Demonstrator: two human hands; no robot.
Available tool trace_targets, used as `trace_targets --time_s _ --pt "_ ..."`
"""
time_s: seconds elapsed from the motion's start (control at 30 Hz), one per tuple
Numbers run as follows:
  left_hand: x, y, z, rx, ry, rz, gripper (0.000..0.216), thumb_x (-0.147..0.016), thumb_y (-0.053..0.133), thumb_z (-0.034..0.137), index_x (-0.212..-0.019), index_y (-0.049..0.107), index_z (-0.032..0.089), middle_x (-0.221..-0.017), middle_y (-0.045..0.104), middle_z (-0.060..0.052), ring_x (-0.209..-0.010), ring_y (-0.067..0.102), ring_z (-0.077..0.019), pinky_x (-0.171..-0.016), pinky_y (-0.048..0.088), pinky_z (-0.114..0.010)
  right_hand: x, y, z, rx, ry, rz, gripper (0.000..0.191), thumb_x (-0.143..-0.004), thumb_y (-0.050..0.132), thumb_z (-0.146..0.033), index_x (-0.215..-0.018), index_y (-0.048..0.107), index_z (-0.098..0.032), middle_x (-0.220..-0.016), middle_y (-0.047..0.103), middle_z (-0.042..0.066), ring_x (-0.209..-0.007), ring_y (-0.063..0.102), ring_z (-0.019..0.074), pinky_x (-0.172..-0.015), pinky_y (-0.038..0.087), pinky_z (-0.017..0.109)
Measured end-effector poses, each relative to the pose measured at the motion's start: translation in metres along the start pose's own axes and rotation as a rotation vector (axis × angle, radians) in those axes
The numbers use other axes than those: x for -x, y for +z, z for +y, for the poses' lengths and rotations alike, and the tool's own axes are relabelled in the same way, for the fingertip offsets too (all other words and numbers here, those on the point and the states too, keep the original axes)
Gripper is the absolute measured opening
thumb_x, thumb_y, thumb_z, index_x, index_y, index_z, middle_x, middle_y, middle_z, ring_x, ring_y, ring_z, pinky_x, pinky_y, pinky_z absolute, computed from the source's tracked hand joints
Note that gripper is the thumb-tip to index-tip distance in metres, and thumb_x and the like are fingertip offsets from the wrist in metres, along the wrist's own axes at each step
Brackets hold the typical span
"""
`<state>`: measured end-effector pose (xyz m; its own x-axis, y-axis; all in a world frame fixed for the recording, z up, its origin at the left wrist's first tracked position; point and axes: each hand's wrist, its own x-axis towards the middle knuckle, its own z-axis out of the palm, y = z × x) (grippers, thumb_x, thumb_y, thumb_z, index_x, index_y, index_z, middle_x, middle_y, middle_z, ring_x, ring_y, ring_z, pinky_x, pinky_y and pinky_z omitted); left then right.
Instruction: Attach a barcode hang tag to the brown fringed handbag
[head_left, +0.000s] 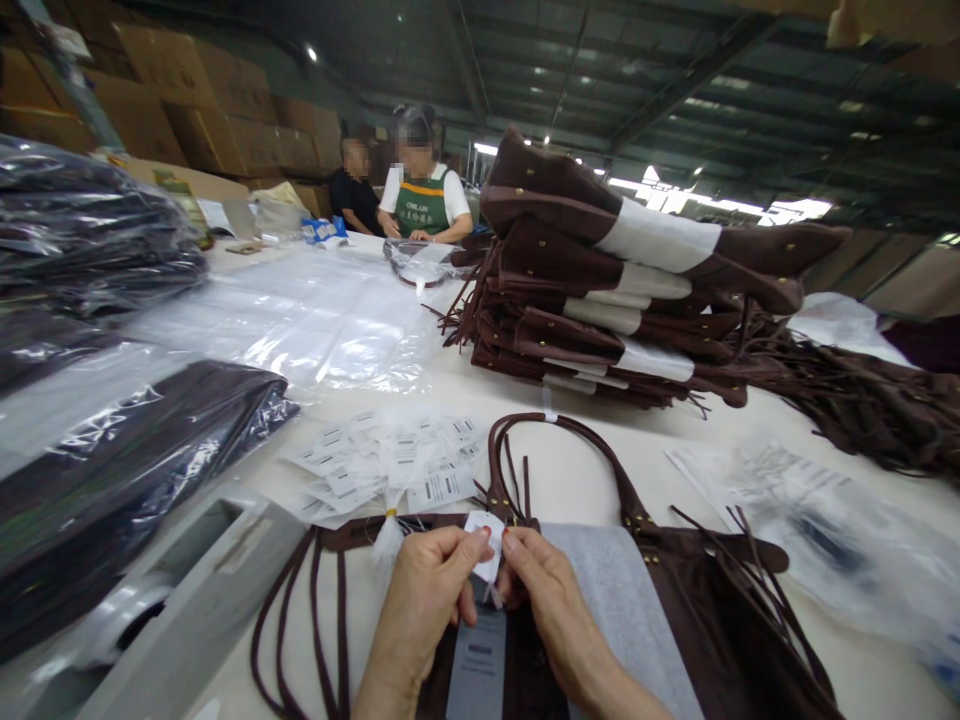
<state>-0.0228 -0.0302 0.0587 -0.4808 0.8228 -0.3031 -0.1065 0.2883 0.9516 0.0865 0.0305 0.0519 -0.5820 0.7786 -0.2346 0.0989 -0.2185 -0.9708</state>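
A dark brown handbag [720,600] lies on the table before me, its looped handle [619,465] pointing away. Over its middle I pinch a small white tag [485,540] between thumbs and fingers. My left hand [424,595] grips the tag's left side; my right hand [551,590] closes at its right edge. Below them hangs a long grey label [478,660] with printed text. A sheet of grey-white padding [615,590] rests on the bag beside my right hand. Just past my left hand is a spread bunch of white printed tags [405,455], gathered by a yellow tie.
Brown bags with white wraps form a tall stack [600,270] behind the handle. Clear plastic sleeves [315,320] cover the table further back. Plastic-wrapped bags [150,450] and a grey dispenser [202,600] stand at left. A co-worker in a green apron [424,205] stands across the table.
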Motion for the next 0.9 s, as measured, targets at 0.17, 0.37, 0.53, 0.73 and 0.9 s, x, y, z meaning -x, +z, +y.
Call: trace_targets --time_s 0.17,0.37,0.53,0.73,0.9 --pt "-0.002 0.001 0.001 -0.087 0.021 0.086 0.039 -0.074 0.05 0.049 -0.061 0.06 0.014 -0.028 0.044 0.004 -0.028 0.038 -0.0073 -0.033 0.024 -0.017 0.004 -0.001 0.004 -0.076 -0.061 0.182 0.039 -0.079 0.05 -0.047 -0.104 0.049 -0.017 -0.051 0.044 -0.008 -0.051 0.041 0.0082 -0.053 0.034 0.02" --pt "0.009 -0.01 0.018 -0.048 0.073 0.277 0.039 -0.072 0.055 0.046 -0.049 0.053 0.015 -0.028 0.038 0.006 -0.026 0.034 -0.005 -0.032 0.02 -0.017 0.007 -0.012 0.014 -0.118 -0.021 0.231 0.046 -0.073 0.056 -0.05 -0.106 0.051 -0.018 -0.098 0.06 0.007 -0.085 0.057 0.0193 -0.069 0.046 0.03" --pt "0.02 -0.024 0.025 0.216 0.103 0.385 0.036 -0.066 0.062 0.043 -0.046 0.051 0.016 -0.038 0.043 0.006 -0.031 0.033 -0.004 -0.028 0.022 -0.015 0.018 -0.018 0.02 0.299 -0.124 0.168 0.036 -0.079 0.05 -0.044 -0.106 0.052 -0.02 -0.093 0.059 0.006 -0.081 0.056 0.0188 -0.071 0.046 0.03" --pt "0.026 -0.034 0.026 0.58 0.204 0.403 0.031 -0.065 0.064 0.037 -0.045 0.053 0.016 -0.044 0.048 0.005 -0.035 0.038 -0.0047 -0.027 0.024 -0.014 0.033 -0.008 0.019 0.864 -0.217 0.019 0.062 -0.066 0.064 -0.035 -0.122 0.046 -0.017 -0.106 0.057 0.013 -0.099 0.05 0.0317 -0.088 0.036 0.047" --pt "0.029 -0.032 0.029 0.645 0.258 0.329 0.029 -0.067 0.063 0.036 -0.047 0.055 0.016 -0.043 0.048 0.004 -0.037 0.04 -0.0045 -0.033 0.026 -0.015 0.032 -0.002 0.016 0.886 -0.076 -0.001 0.06 -0.067 0.059 -0.027 -0.124 0.041 -0.016 -0.09 0.062 0.009 -0.084 0.055 0.028 -0.076 0.04 0.041"
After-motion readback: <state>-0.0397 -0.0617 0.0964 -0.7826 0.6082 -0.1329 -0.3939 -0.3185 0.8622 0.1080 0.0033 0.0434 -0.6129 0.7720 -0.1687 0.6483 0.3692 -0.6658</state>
